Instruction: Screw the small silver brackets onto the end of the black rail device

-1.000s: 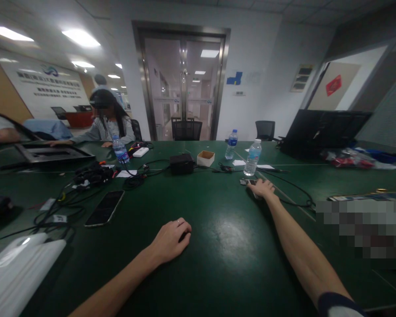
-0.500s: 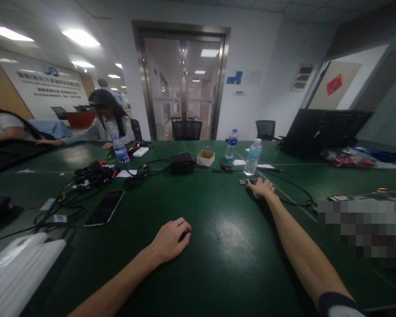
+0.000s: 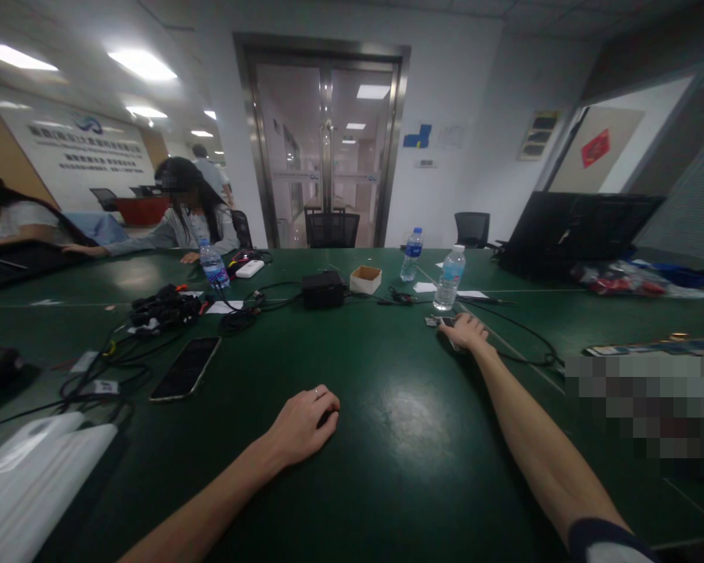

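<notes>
My left hand (image 3: 305,422) rests on the green table, its fingers curled in loosely and a ring on one of them. A dark gap shows between thumb and forefinger, with nothing visible in it. Farther out to the right, my right hand (image 3: 468,332) lies over a small flat dark object with a silvery end (image 3: 430,321), fingers closed on it. The hand hides much of it, and its kind does not show. Just behind that hand a clear water bottle (image 3: 447,285) with a white cap stands upright.
Ahead are a black box-shaped device (image 3: 322,290), an open small carton (image 3: 365,280) and a second bottle (image 3: 411,256). A phone (image 3: 186,369), tangled cables and white panels (image 3: 41,485) lie left. A monitor (image 3: 575,234) stands right. Two people sit at far left.
Both my hands hold their places. In the left background a standing person has come into clearer view behind the seated one.
</notes>
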Available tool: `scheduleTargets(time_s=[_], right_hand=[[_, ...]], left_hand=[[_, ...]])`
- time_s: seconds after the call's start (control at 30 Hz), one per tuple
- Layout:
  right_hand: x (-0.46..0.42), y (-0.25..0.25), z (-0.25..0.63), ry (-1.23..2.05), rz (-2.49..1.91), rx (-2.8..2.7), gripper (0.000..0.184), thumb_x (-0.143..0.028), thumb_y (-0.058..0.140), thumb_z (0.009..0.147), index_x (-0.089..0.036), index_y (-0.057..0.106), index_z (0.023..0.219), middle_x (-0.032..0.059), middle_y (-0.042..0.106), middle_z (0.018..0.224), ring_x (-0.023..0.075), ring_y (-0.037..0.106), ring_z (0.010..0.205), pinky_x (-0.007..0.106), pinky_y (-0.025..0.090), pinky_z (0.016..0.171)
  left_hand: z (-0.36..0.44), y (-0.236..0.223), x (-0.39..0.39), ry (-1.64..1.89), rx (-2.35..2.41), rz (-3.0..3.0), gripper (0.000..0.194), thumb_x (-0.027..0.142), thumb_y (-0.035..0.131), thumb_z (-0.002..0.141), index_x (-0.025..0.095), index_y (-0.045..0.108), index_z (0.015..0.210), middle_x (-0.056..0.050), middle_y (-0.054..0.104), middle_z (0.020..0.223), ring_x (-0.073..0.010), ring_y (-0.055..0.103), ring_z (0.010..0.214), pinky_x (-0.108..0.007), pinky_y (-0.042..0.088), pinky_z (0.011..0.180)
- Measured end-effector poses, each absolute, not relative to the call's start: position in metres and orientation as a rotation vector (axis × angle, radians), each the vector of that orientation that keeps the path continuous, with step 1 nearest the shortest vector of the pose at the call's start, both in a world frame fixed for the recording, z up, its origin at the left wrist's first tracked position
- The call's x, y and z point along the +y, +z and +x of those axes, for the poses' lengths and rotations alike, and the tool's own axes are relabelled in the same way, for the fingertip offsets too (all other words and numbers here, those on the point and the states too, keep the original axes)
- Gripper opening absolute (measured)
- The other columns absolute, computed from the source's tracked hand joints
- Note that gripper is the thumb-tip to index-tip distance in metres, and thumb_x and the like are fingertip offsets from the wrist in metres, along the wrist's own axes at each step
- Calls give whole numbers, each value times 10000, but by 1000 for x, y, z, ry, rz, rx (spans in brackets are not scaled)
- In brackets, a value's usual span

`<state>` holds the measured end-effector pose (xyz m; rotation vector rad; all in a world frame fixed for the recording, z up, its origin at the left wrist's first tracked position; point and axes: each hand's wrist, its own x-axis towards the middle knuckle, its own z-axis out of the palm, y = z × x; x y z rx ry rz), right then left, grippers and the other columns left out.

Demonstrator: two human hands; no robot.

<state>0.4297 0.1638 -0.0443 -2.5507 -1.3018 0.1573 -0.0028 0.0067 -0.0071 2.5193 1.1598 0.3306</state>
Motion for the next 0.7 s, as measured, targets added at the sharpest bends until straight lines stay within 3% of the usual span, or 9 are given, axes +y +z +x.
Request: scheduleTargets(time_s=[0.5, 0.7], right_hand=[[166, -47, 435, 226, -2539, -1311, 812, -673, 472, 775, -132, 355, 1368, 241, 311, 1411, 392, 312, 1314, 489, 246, 1045], [170, -51, 441, 222, -2503, -1366, 808, -696, 459, 766, -145, 372, 1351, 259, 334, 1380, 433, 335, 1288, 560, 253, 1008]], left_hand=[[-3, -6, 6, 313, 1162, 2533, 225, 266, 435, 934, 202, 585, 1090, -37, 565, 1079, -179, 567, 908, -292, 479, 775], [-3, -7, 6, 311, 1160, 2529, 225, 270, 440, 933, 197, 589, 1084, -38, 566, 1074, -179, 566, 905, -293, 480, 773]])
